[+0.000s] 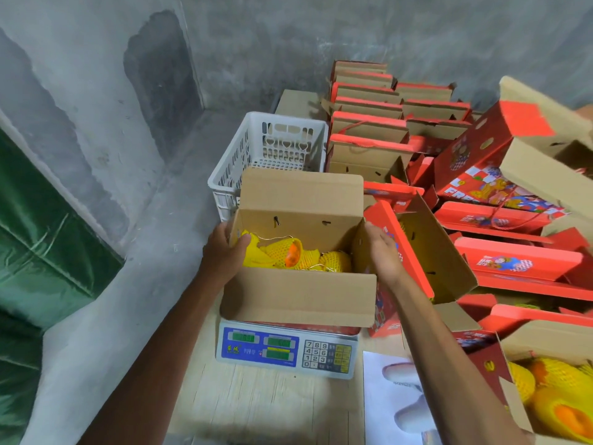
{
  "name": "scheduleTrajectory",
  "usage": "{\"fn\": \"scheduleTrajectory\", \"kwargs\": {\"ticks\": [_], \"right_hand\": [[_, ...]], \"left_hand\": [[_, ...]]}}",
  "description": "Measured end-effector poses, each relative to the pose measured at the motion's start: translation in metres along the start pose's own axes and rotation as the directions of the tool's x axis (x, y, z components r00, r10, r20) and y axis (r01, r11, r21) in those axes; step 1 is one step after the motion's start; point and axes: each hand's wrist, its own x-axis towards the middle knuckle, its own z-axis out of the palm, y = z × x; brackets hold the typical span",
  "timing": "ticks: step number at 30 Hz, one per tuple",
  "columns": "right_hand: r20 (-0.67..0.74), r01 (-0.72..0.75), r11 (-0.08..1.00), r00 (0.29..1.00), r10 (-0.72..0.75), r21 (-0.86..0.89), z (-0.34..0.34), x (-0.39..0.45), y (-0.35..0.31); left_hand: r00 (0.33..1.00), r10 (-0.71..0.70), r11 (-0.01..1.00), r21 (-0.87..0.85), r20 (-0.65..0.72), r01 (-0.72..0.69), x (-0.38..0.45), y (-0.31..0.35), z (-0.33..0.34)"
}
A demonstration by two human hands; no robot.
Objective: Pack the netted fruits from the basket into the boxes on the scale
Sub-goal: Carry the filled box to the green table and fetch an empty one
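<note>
Cardboard box point(298, 293) sits on the scale point(287, 350), netted fruits point(288, 255) inside. My left hand point(226, 252) grips its nine o'clock wall; my right hand point(382, 252) rests flat-fingered at three o'clock, probably steadying it. White basket point(256, 155) stands at twelve.

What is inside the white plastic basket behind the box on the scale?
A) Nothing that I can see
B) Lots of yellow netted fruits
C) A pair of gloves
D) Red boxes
A: the part of the white plastic basket that shows is bare, while the yellow netted fruits already lie in the open box on the scale.
</note>
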Motion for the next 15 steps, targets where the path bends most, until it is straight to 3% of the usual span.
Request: {"fn": "scheduleTrajectory", "kwargs": {"ticks": [2, 4, 7, 9, 15], "right_hand": [[0.054, -0.147, 0.981, 0.988, 0.142, 0.127, 0.0, 0.0, 0.003], [0.203, -0.295, 0.884, 0.951, 0.233, 0.363, 0.0, -0.004, 0.004], [0.307, -0.403, 0.764, 0.91, 0.278, 0.504, 0.004, -0.018, 0.007], [0.286, -0.412, 0.761, 0.909, 0.304, 0.5, 0.006, -0.028, 0.016], [0.0, -0.268, 0.818, 0.95, 0.311, 0.508, 0.008, -0.047, 0.016]], "left_hand": [[0.985, -0.134, 0.976, -0.155, 0.11, 0.15, 0.004, -0.003, 0.0], [0.939, -0.231, 0.878, -0.361, 0.256, 0.314, 0.004, -0.005, -0.001], [0.928, -0.199, 0.802, -0.492, 0.315, 0.339, 0.007, -0.008, -0.003], [0.917, -0.199, 0.768, -0.526, 0.346, 0.366, 0.008, -0.008, -0.001], [0.898, -0.293, 0.766, -0.481, 0.328, 0.426, 0.006, -0.006, 0.001]]}}
